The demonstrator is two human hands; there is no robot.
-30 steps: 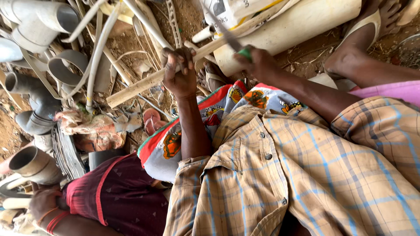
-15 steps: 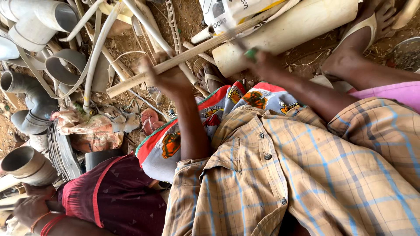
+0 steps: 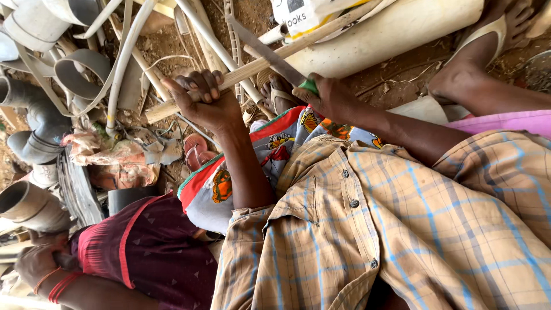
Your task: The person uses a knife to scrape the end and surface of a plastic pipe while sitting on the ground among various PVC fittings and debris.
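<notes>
My left hand (image 3: 204, 100) is wrapped tight around a long pale wooden stick (image 3: 252, 68) that runs slantwise across the scene, its near-left end low and its far end rising to the right over a big cream plastic pipe (image 3: 396, 34). My right hand (image 3: 327, 97) is closed on the green handle of a long flat steel blade (image 3: 264, 49), and the blade lies across the stick just right of my left fist, its tip pointing up and left. I judge I am in the middle of shaving or trimming the stick, with the edge set on the wood. The next stroke, as I see it, calls for a firm left grip to stop the stick rolling, and a cut kept well clear of my left fingers (image 3: 201, 86), which sit close to the blade. Grey pipe bends (image 3: 80, 66) lie heaped at the left, and another person's hand (image 3: 40, 264) with red bangles rests at the bottom left.
</notes>
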